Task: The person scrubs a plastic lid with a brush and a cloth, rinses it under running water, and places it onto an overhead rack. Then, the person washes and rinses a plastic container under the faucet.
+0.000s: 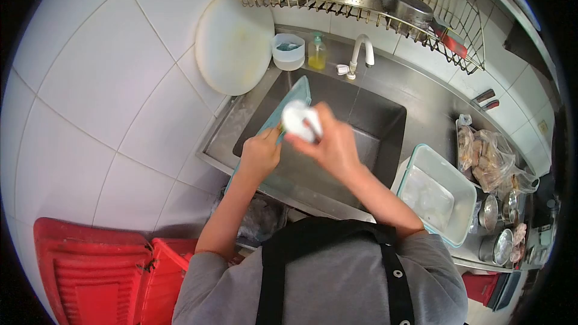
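Over the left part of the steel sink [376, 171], my left hand [260, 155] is closed on a light blue-green flat panel [295, 96], which stands tilted on its edge. My right hand [337, 147] grips a round white item [298, 121], blurred by motion, close to the panel and just above my left hand. Something thin and greenish shows by the left fingertips, too small to name. The white faucet [361, 54] rises behind the sink, beside a soap bottle [316, 51] and a white tub [288, 52].
A large round white board [235, 45] leans on the left wall. Above is a wire rack [373, 17] with metal pots. To the right stand a white bin [438, 192], bagged food [487, 156] and metal bowls [489, 212]. A red bin [90, 271] is at lower left.
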A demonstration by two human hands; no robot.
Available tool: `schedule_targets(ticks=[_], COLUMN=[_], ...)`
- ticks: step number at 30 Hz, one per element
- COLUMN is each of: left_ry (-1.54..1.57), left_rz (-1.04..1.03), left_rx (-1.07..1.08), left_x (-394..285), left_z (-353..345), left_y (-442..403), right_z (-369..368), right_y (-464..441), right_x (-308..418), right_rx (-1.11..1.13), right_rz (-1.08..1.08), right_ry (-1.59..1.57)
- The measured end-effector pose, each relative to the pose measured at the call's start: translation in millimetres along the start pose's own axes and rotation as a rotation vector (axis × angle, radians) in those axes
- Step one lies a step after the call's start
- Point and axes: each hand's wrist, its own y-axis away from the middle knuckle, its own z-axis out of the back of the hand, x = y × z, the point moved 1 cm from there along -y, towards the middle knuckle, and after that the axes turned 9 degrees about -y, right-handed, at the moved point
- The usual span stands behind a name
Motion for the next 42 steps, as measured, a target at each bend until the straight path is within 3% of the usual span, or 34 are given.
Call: schedule_targets(ticks=[1, 4, 5, 8, 9, 11, 13, 17, 21, 23, 24, 27, 29, 31, 34, 35, 37, 39, 41, 42], left_ry=[0.0, -0.007, -0.015, 0.204, 0.396, 0.105, -0.016, -0.126, -0.111, -0.091, -0.105, -0.137, -0.162, -0.143, -0.069, -0.037, -0.057, -0.096, -0.04, -0.015], left_rz=[-0.008, 0.019, 0.032, -0.08, 0.044, 0.111, -0.004, -0.086, -0.173, -0.22, -0.221, -0.213, -0.228, -0.208, -0.211, -0.222, -0.2, -0.151, -0.191, -0.211], left_rx=[-0.027, 0.031, 0.066, -0.205, -0.169, -0.197, -0.146, -0.129, -0.082, -0.105, -0.084, -0.039, -0.054, -0.045, -0.084, -0.096, -0.039, 0.02, -0.055, -0.062], left_x=[1, -6, -7, 2, -4, 6, 4, 15, 10, 10, 8, 2, 3, 3, 0, 1, 1, -2, -2, -2], left_z=[-2, -2, -1, -10, 4, 10, 29, 31, 32, 30, 34, 44, 39, 40, 37, 36, 36, 42, 39, 36], left_y=[-1, 7, 6, 1, -2, -6, -10, -12, -16, -17, -16, -9, -15, -14, -16, -16, -11, -11, -15, -14], right_z=[-5, 9, 7, -16, -23, -21, 11, 67, 74, 60, 63, 79, 59, 71, 61, 57, 60, 78, 62, 55], right_y=[2, -19, -17, 18, 23, 16, -6, -42, -65, -53, -59, -82, -63, -78, -67, -62, -66, -89, -69, -60], right_x=[-2, -26, -23, -8, -7, -40, -61, -28, 13, 40, 29, 14, 36, 17, 29, 42, 24, 9, 17, 42], right_rx=[-0.003, -0.06, -0.031, 0.107, 0.214, -0.023, -0.132, 0.015, 0.347, 0.63, 0.54, 0.554, 0.681, 0.581, 0.563, 0.753, 0.604, 0.661, 0.536, 0.737], right_rz=[0.086, -0.258, -0.205, 0.016, -0.053, -0.179, -0.279, 0.157, 0.57, 0.626, 0.685, 0.573, 0.728, 0.635, 0.757, 0.757, 0.696, 0.529, 0.738, 0.785], right_ry=[0.037, -0.133, -0.105, -0.043, -0.076, -0.06, 0.027, 0.033, 0.057, 0.232, 0.17, 0.184, 0.117, 0.141, 0.104, 0.151, 0.062, 0.195, 0.107, 0.142])
